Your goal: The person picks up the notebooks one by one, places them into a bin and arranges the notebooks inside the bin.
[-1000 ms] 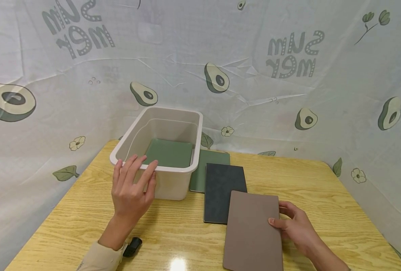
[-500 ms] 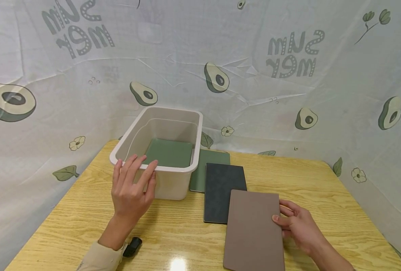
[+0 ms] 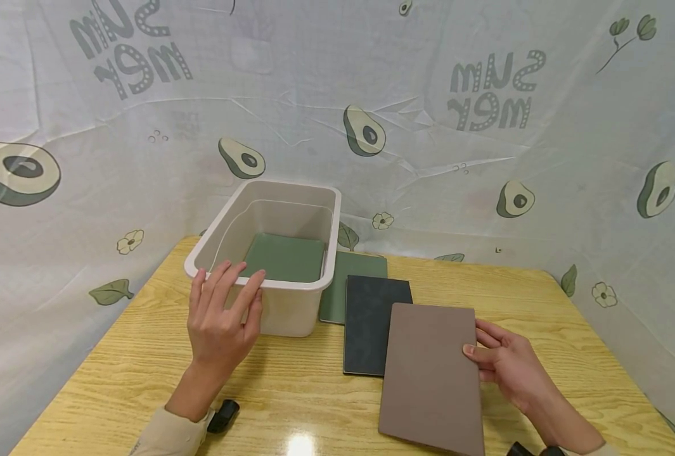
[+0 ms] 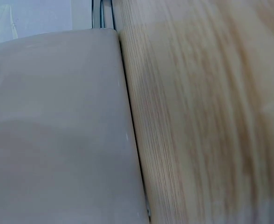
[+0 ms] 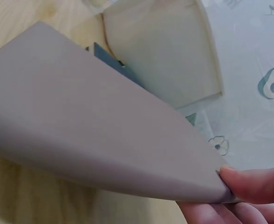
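Observation:
My right hand (image 3: 516, 370) pinches the right edge of a brown notebook (image 3: 431, 373), thumb on the cover and fingers underneath. In the right wrist view the notebook (image 5: 95, 112) tilts up from the table, its cover facing the camera. It overlaps a dark navy notebook (image 3: 371, 323), which lies partly over a green notebook (image 3: 337, 297). My left hand (image 3: 220, 323) rests its loosely spread fingers on the front rim of a beige plastic bin (image 3: 291, 310). Another green notebook (image 3: 286, 256) lies inside the bin. The left wrist view shows the bin's side (image 4: 58, 130), with no fingers visible.
All of this stands on a wood-grain table (image 3: 132, 354). A white curtain printed with avocados (image 3: 366, 131) hangs behind and beside it. Black straps (image 3: 223, 415) show at my wrists, and the bin sits toward the back left.
My right hand has raised the brown notebook and shifted it slightly right and away from me, its near edge now showing. The left hand and the bin have stayed in place.

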`<state>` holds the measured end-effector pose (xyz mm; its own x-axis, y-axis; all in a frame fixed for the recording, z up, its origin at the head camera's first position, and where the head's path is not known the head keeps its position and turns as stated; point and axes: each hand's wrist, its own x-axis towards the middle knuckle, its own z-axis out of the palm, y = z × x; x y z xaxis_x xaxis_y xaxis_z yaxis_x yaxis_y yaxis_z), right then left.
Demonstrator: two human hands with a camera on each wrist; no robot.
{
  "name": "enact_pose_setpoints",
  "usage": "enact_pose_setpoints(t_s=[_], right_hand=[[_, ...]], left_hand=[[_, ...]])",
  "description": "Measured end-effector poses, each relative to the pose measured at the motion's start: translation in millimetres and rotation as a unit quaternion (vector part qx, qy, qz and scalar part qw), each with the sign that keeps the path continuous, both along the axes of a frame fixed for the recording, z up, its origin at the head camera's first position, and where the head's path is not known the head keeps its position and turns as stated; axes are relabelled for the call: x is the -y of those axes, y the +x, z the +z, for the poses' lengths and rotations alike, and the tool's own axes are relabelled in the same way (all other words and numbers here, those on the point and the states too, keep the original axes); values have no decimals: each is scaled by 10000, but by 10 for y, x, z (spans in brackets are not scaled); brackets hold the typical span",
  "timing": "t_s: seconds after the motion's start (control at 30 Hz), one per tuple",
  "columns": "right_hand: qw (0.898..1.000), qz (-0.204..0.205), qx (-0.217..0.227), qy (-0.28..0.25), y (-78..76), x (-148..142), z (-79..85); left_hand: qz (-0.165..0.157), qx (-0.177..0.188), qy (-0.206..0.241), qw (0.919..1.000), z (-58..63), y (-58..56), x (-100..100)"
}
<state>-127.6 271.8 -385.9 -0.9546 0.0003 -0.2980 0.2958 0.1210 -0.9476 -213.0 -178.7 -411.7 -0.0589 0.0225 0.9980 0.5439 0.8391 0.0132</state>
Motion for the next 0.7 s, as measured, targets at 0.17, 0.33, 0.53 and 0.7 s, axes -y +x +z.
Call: enact_pose_setpoints(t_s=[0.17, 0.33, 0.53, 0.7], right_hand=[[9998, 39, -176, -87, -37, -18, 105], [9990, -11, -394, -204, -84, -11, 232], [9972, -109, -578, -463, -165, 11, 376], [9938, -183, -731, -818, -243, 41, 525]], left_hand=[[1, 1, -2, 10000, 1, 2, -2], [-15, -18, 5, 10000, 9, 3, -8], [-28, -31, 15, 10000, 12, 2, -9], [-15, -3, 11, 10000, 7, 2, -5]])
